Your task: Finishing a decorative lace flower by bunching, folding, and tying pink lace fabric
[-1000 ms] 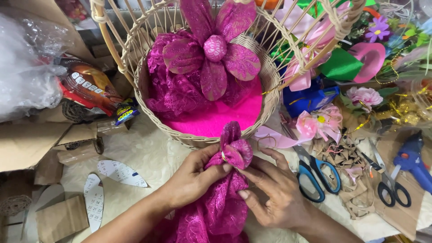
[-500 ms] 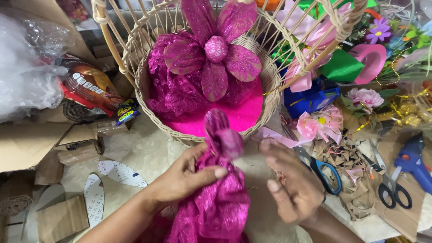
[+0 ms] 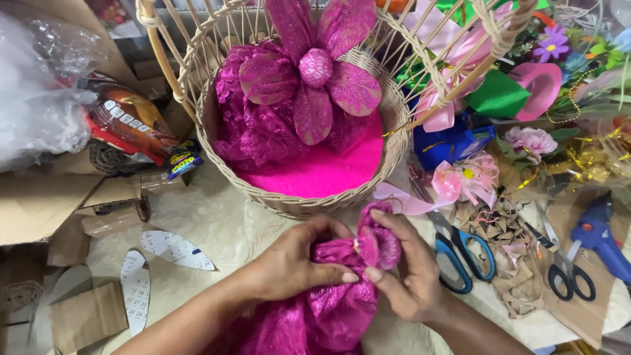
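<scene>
While both hands, left hand (image 3: 292, 266) and right hand (image 3: 404, 276), pinch the gathered magenta fabric (image 3: 328, 302) into a bud, loosening either grip could let the folds spring apart

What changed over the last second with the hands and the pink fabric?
The right hand, open half a second ago, closed again on the magenta fabric, pinching its folded tip beside the left hand, which kept gripping the bundle. The wicker basket and blue-handled scissors stayed put.
</scene>
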